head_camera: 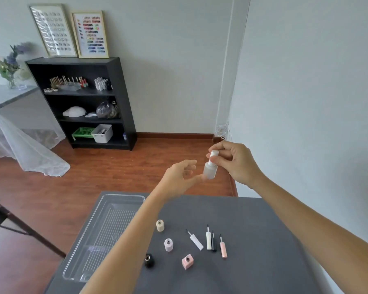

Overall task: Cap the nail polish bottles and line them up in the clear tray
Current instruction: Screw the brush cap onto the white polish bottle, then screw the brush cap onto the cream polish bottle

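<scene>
High above the table's far edge, my right hand (pixel 237 163) pinches the white cap of a frosted white nail polish bottle (pixel 210 170). The bottle hangs upright below that cap. My left hand (pixel 179 177) is beside it with fingers spread, thumb tip at the bottle's base, gripping nothing. On the grey table (pixel 253 219) stand several uncapped bottles: cream (pixel 160 225), pale pink round (pixel 168 244), black (pixel 149 260) and pink square (pixel 187 261). Several brush caps lie to their right: white (pixel 196 241), cream (pixel 208 240), black (pixel 214 244) and pink (pixel 223 249). The clear tray (pixel 108 225) at left holds nothing.
My left forearm crosses over the tray's right edge. A black shelf unit (pixel 119 98) stands against the far wall across a wooden floor. A dark table leg (pixel 26 230) shows at the left. The wall runs close along the right side.
</scene>
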`<state>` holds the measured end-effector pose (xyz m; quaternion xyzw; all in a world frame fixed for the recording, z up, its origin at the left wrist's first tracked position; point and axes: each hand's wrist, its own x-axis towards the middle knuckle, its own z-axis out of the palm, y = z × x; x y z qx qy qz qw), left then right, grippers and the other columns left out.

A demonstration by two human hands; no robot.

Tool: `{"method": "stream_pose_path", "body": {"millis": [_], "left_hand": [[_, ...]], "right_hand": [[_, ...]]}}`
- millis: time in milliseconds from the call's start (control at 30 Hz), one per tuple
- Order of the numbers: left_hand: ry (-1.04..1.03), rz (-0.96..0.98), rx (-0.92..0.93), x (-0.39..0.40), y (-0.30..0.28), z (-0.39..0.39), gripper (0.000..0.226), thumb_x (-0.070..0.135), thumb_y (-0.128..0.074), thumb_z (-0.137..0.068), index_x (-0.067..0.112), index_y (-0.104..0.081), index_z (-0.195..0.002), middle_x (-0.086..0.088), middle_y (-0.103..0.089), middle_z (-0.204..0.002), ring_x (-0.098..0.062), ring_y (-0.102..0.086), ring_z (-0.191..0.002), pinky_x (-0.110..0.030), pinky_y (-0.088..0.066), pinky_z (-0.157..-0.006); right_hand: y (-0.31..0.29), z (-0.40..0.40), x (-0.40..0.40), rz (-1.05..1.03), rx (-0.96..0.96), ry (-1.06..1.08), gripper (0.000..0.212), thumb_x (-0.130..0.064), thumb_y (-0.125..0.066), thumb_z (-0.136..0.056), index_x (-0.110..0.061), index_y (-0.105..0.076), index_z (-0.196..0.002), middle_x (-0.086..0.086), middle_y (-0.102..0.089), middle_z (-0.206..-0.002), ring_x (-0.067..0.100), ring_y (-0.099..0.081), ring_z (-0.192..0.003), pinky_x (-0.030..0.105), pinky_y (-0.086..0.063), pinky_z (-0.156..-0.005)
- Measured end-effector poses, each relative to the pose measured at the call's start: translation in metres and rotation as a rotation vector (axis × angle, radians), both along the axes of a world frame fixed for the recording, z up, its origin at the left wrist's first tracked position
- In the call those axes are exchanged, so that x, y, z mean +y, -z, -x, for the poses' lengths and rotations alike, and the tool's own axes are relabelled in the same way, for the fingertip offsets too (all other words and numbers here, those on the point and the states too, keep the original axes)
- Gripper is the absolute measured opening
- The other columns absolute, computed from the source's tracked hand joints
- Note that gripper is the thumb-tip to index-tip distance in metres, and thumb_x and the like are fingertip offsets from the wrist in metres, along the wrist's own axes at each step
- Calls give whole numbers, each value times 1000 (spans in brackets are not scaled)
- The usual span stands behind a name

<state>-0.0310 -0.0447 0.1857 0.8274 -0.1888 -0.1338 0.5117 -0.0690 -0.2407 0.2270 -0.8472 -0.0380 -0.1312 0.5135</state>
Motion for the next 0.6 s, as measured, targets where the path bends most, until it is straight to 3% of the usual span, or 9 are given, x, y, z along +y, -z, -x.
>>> {"method": "stream_pose_path", "body": {"millis": [133,267,367,467,600], "left_hand": [[-151,-204,55,39,60,-21,56,37,-73,-88,18,-56,-137,0,-64,-128,-14,-59,-115,-26,-48,-92],[-222,-372,129,62,124,-26,51,19,-70,-91,6,-54,-138,-10,-62,-134,-23,-59,-121,-31,-41,-105],[-217,-466,174,71,162,-26,57,10,-68,-89,5,-49,-142,-13,-56,-141,-27,-52,-130,-32,-37,-107],[-205,-525,206,76,188,-25,62,6,-67,-87,6,-45,-145,-14,-53,-143,-29,-50,-132,-34,-40,-105],[-229,-499,239,77,207,-27,61,3,-67,-85,5,-48,-143,-13,-56,-142,-28,-52,-130,-34,-43,-103]], "right_hand": [[66,-12,-6,106,110,122,10,-14,-76,-80,-17,-72,-89,-7,-77,-81,10,-69,-81,20,-47,-73],[129,-18,-13,169,262,175,12,-9,-76,-78,-10,-73,-89,4,-76,-81,22,-69,-85,25,-49,-76],[167,-20,-16,183,349,214,14,-5,-75,-77,-5,-73,-91,9,-76,-82,24,-67,-85,18,-46,-71],[194,-19,-19,189,427,246,13,-2,-73,-78,-4,-71,-90,14,-74,-83,23,-64,-81,10,-40,-62],[218,-18,-23,208,485,277,13,1,-70,-81,-4,-71,-93,12,-72,-88,23,-63,-83,9,-41,-63]]}}
